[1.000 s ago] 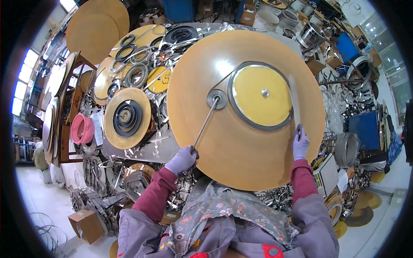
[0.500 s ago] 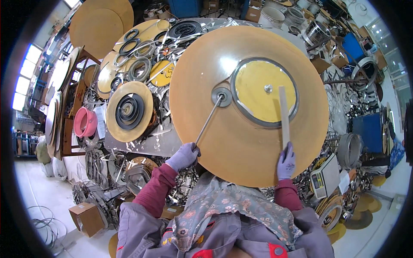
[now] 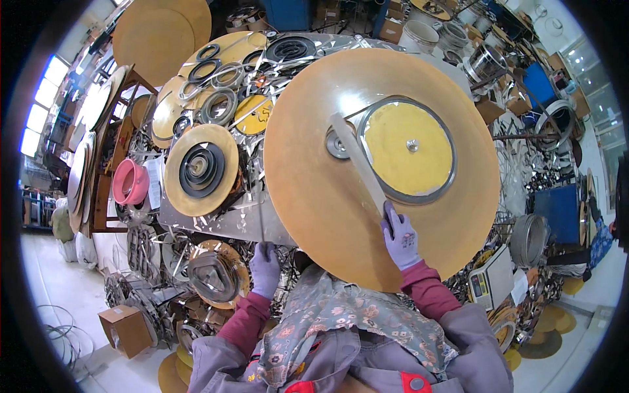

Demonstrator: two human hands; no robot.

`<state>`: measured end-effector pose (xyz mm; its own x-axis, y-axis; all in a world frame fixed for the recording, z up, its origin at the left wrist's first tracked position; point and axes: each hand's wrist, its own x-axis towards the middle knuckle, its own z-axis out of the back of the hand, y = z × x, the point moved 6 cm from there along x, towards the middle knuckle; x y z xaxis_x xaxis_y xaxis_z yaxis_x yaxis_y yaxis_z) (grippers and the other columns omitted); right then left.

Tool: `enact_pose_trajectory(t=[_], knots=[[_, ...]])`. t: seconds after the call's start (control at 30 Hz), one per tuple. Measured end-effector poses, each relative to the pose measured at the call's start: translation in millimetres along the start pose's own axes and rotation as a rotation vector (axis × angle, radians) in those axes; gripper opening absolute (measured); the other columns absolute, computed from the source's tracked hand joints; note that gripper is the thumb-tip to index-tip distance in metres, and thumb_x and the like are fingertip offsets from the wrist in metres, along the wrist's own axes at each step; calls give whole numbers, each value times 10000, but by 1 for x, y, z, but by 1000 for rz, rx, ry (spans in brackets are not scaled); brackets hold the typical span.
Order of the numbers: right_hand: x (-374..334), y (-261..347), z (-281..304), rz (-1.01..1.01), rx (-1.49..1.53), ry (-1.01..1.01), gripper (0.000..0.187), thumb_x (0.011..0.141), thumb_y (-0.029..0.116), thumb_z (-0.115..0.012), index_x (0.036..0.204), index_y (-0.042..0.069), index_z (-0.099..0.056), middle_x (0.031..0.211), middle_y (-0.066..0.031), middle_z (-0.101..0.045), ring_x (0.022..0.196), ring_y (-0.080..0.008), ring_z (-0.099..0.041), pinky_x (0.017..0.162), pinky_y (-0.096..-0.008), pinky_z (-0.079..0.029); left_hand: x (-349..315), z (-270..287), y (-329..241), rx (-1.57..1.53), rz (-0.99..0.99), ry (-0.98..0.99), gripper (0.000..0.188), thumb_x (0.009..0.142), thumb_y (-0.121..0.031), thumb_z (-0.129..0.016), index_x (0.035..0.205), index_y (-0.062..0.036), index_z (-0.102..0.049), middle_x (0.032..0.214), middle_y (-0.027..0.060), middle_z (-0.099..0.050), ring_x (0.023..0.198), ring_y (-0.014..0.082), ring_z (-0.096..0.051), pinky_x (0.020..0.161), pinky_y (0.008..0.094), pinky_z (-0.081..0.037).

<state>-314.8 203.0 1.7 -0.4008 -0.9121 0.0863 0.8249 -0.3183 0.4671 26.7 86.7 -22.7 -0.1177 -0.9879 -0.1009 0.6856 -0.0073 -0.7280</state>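
Head view: floral apron nearest, over grey work clothes. Both hands in light purple gloves. Left hand low, just left of the big disc's near edge, fingers curled closed round a thin rod pointing away from the body; rod tip well apart from the small wheel. Right hand over the big disc, thumb and fingers pinched on the near end of a flat pale strip.

Scale off to the right, cardboard box low left. Big tan disc fills the middle. Strip slants up-left above it, beside the yellow disc, overlapping part of the grey small wheel as seen; cannot tell if it touches. Yellow disc has a dark ring round its rim and a silver knob near centre; thin band runs from wheel toward ring.

Grey counter shows left of the big disc. On it, smaller tan disc with dark coils; pink tub further left. Beyond: loose rings, metal scraps, then tan discs far left, white bucket far right, blue cabinet at back.
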Motion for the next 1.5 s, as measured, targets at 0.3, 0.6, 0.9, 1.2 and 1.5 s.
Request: enact_pose_trajectory(t=[0.3, 0.6, 0.9, 1.2, 1.5], knots=[[-16, -104, 65, -314, 114, -313, 454, 881, 148, -546, 1311, 40, -449, 1161, -232, -558, 996, -354, -571, 872, -423, -451, 12, -14, 32, 324, -50, -116, 473, 821, -94, -616, 1237, 50, -442, 1067, 221, -569, 987, 357, -565, 857, 410, -441], [7, -180, 105, -516, -173, -352, 436, 908, 194, -508, 1289, -11, -459, 1270, -261, -486, 1159, -384, -457, 994, -437, -357, 103, -135, -161, 41, -282, 199, 323, 854, -85, -531, 1160, 17, -509, 1003, 240, -560, 930, 389, -572, 786, 440, -474], [63, -200, 38, -599, 620, -614, 484, 984, 243, -409, 1375, -35, -350, 1424, -146, -368, 1294, -237, -371, 1076, -330, -285, 115, -212, -206, 60, -270, 277, 384, 831, -44, -532, 1204, -13, -446, 969, 223, -529, 881, 411, -562, 725, 477, -469], [110, -223, 59, -653, 907, -565, 370, 960, 103, -410, 1293, -55, -427, 1247, -170, -514, 1132, -261, -506, 995, -363, -389, 82, -207, -187, -76, -301, 356, 461, 796, -36, -535, 1244, 4, -436, 974, 232, -544, 899, 377, -554, 771, 441, -461], [199, 1, 106, 170, 481, -482, 384, 952, 140, -471, 1264, -84, -475, 1294, -198, -506, 1168, -281, -509, 990, -353, -403, -106, 122, 53, 333, 381, -662, 364, 759, -8, -591, 1116, 6, -521, 878, 173, -574, 796, 325, -561, 735, 399, -462]])
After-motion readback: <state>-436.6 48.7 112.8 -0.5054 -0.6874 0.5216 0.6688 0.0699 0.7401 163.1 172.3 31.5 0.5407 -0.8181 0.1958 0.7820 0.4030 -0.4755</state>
